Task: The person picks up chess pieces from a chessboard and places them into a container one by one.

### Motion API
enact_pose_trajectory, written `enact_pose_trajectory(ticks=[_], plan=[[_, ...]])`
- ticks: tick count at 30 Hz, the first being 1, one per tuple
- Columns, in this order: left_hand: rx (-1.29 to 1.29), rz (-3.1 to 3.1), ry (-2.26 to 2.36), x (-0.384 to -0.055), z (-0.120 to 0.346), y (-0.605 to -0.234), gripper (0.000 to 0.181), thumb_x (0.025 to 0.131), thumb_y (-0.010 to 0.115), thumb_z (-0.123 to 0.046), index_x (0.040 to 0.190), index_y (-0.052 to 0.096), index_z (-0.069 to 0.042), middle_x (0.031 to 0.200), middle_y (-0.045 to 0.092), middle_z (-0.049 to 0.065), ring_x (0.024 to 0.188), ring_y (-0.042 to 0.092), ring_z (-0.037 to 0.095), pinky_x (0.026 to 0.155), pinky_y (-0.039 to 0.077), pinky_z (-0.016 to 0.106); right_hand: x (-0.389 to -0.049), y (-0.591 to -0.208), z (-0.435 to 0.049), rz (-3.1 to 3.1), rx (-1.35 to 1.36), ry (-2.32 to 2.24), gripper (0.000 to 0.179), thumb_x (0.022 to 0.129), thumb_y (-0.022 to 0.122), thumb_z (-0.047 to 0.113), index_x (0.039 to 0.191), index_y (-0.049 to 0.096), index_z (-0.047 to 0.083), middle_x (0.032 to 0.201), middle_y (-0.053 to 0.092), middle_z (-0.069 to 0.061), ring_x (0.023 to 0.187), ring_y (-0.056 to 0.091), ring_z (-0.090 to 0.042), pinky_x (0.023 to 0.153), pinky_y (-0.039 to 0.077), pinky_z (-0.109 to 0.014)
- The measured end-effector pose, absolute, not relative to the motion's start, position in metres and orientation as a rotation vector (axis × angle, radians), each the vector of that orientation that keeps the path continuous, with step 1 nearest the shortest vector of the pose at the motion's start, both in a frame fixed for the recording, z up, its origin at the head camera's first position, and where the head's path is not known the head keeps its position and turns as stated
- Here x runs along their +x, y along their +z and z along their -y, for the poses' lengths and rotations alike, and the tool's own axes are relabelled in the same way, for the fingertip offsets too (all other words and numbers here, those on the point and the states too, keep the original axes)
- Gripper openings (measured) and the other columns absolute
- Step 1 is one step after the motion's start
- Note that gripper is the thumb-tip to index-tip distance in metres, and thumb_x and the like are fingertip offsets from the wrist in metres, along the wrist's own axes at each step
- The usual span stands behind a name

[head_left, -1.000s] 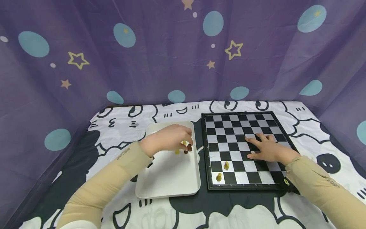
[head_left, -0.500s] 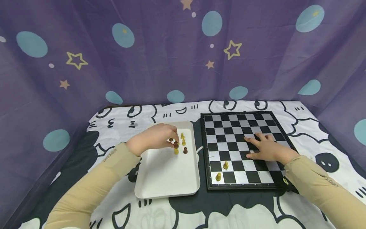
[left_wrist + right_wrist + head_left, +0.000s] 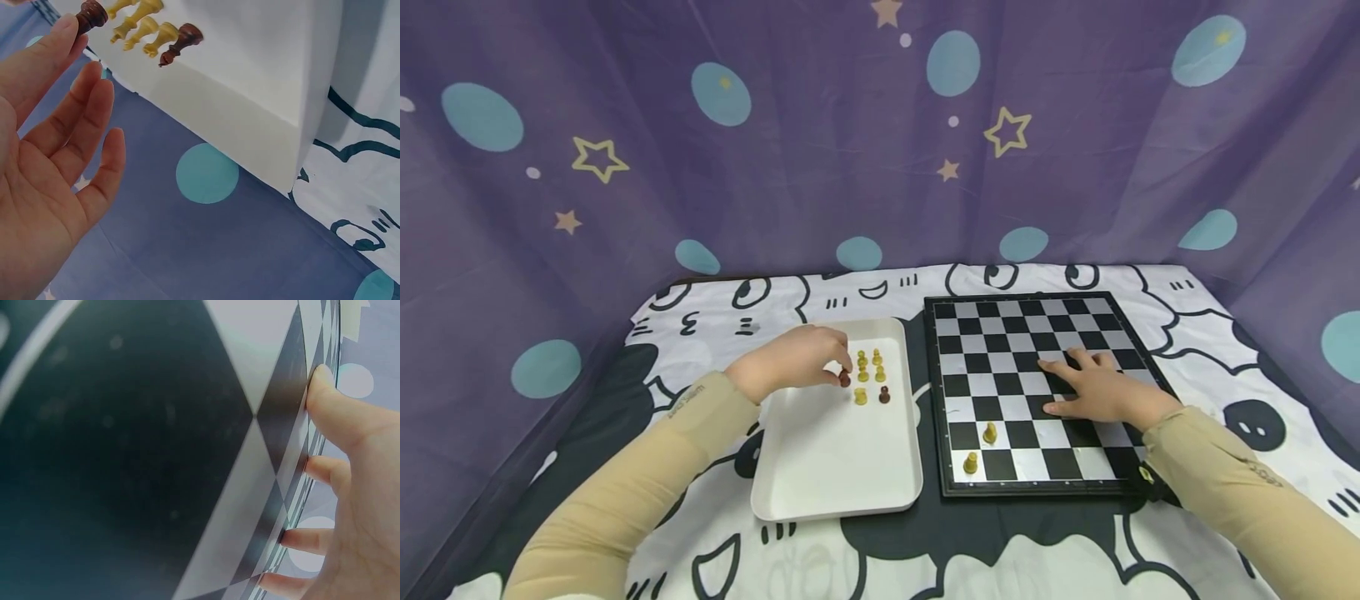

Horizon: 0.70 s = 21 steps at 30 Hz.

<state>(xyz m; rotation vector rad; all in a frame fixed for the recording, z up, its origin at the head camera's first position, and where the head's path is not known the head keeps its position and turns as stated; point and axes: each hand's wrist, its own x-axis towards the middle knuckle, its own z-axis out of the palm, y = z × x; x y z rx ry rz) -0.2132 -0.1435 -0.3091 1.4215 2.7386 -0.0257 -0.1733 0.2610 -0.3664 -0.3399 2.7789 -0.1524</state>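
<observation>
My left hand [image 3: 797, 360] is over the left part of a white tray [image 3: 827, 483], pinching a dark brown chess piece [image 3: 94, 15] between thumb and fingertips. Its other fingers are loosely bent in the left wrist view. Just right of that hand, several yellow chess pieces [image 3: 862, 375] and a dark brown one [image 3: 884, 395] stand in the tray. My right hand [image 3: 1101, 393] rests on the chessboard [image 3: 1017, 408] with its fingers spread; in the right wrist view its fingertips [image 3: 317, 467] touch the squares.
Two yellow pieces stand on the board's near left corner squares, one a knight-like piece [image 3: 990, 432], the other a rook-like piece [image 3: 971, 462]. A patterned black-and-white cloth [image 3: 1000, 567] covers the table. Behind it hangs a purple curtain [image 3: 820, 167].
My left hand has moved left across the tray, bringing the yellow pieces into view and leaving a dark piece standing at the right. My right hand has stayed in place.
</observation>
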Motion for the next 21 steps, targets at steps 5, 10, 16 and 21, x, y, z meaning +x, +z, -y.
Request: enact_pose_trajectory(ticks=[5,10,16,21], plan=[[1.398,-2.735,-0.046,-0.218,0.141,-0.314,0.016,0.073,0.080,-0.014,0.088,0.076,-0.017,0.083,0.064,-0.001,0.076,0.058,0.013,0.072,0.049,0.030,-0.173,-0.367,-0.261,-2.778,-0.344,-0.151,0.086,0.080,0.056,0.068,0.143,0.038,0.012,0.142,0.021,-0.035,0.121,0.023,-0.062,0.086,0.035,-0.074],[1.336,-2.721,-0.093,-0.224,0.138,-0.318,0.013,0.074,0.079,-0.014,0.086,0.076,-0.018,0.085,0.065,0.000,0.077,0.059,0.013,0.073,0.049,0.030,-0.174,-0.367,-0.262,-2.782,-0.355,-0.151,0.086,0.080,0.055,0.068,0.144,0.038,0.013,0.142,0.021,-0.035,0.121,0.023,-0.062,0.086,0.035,-0.074],[1.260,-2.704,-0.157,-0.230,0.134,-0.323,0.010,0.076,0.078,-0.015,0.085,0.075,-0.017,0.086,0.065,-0.002,0.081,0.061,0.015,0.078,0.050,0.031,-0.175,-0.367,-0.262,-2.786,-0.353,-0.154,0.086,0.080,0.055,0.068,0.144,0.038,0.013,0.142,0.021,-0.034,0.122,0.022,-0.063,0.086,0.035,-0.074],[1.215,-2.689,-0.203,-0.233,0.131,-0.326,0.008,0.077,0.078,-0.015,0.084,0.074,-0.016,0.087,0.066,-0.002,0.084,0.062,0.016,0.081,0.051,0.032,-0.174,-0.369,-0.263,-2.783,-0.345,-0.152,0.087,0.079,0.054,0.069,0.144,0.038,0.014,0.142,0.021,-0.034,0.122,0.022,-0.063,0.085,0.035,-0.074]])
